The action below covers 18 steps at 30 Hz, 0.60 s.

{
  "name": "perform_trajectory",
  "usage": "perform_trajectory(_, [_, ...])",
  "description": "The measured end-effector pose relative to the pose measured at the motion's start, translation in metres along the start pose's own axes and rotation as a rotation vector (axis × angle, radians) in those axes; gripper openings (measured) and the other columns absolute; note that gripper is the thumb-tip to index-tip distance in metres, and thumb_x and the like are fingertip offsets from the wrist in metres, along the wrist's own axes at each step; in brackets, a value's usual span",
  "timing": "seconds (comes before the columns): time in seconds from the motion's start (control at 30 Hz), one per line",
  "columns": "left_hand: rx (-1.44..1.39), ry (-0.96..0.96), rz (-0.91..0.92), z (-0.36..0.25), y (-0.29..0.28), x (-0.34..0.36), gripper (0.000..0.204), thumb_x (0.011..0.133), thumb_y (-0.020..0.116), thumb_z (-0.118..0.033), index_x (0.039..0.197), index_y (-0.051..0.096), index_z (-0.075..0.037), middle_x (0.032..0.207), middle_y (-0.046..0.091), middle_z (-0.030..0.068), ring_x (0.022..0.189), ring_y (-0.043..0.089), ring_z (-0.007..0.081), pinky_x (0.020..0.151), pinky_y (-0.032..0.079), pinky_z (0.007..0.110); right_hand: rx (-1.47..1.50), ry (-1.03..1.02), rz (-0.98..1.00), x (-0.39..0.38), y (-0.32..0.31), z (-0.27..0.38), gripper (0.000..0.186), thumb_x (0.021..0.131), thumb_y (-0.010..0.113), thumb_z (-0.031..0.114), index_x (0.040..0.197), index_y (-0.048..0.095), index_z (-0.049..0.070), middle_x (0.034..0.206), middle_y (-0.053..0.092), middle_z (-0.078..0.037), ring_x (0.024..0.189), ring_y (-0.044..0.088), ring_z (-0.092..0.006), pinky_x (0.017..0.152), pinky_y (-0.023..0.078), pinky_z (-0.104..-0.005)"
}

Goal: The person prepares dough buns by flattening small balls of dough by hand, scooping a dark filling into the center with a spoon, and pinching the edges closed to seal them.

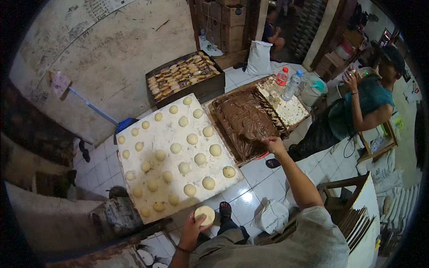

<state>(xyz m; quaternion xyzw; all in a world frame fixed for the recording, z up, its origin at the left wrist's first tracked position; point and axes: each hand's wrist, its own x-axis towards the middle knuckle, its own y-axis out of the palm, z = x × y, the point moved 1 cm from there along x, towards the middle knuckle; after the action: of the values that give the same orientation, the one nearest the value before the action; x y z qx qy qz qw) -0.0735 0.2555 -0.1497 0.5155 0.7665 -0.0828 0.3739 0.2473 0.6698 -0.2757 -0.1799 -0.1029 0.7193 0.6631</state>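
Observation:
My left hand (192, 228) holds a pale, flattened round of dough (205, 216) just off the near edge of the white board (214, 145). Several dough balls (200, 159) sit spaced apart on that board. To the right of it lies a wide wooden tray (228, 152) with a thick layer of brown chocolate-like paste (239, 117). My right hand (273, 145) is at the paste's near right edge, fingers closed together. Whatever is between those fingers is too small to make out.
Behind the board stands a dark box (187, 99) of wrapped bread. Two plastic bottles (292, 85) and a tub (313, 92) are beyond the paste. A co-worker (366, 102) stands at the right. A broom (94, 107) leans left; a white sack (271, 216) lies near my feet.

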Motion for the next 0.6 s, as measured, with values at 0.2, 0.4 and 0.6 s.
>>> perform_trajectory(0.2, [-0.311,0.114,0.150,-0.048,0.040,0.078,0.038,0.106,0.060,-0.017,0.139,0.052,-0.001,0.136,0.060,0.0093,0.127,0.062,0.0250,0.111,0.052,0.049,0.667,0.562,0.264,-0.039,-0.025,0.098,0.026,0.109,0.057,0.027,0.092,0.067,0.010,0.063,0.034,0.008,0.053,0.025,-0.0079,0.049,0.027,-0.0264])
perform_trajectory(0.4, [0.014,0.325,0.271,-0.113,0.107,0.112,0.039,0.109,0.057,-0.027,0.138,0.054,-0.002,0.141,0.059,0.0103,0.133,0.058,0.0258,0.115,0.049,0.050,0.890,0.467,0.353,-0.037,-0.073,0.130,0.023,0.113,0.048,0.024,0.100,0.061,0.009,0.066,0.032,0.007,0.054,0.027,-0.0079,0.051,0.030,-0.0262])
perform_trajectory(0.6, [-0.352,0.151,0.431,-0.156,0.161,0.156,0.060,0.110,0.045,-0.052,0.146,0.048,-0.004,0.143,0.059,0.0127,0.134,0.058,0.0257,0.116,0.048,0.048,0.935,0.482,0.449,-0.068,-0.090,0.215,0.021,0.111,0.052,0.023,0.099,0.060,0.007,0.068,0.036,0.005,0.054,0.027,-0.0086,0.050,0.029,-0.0271])
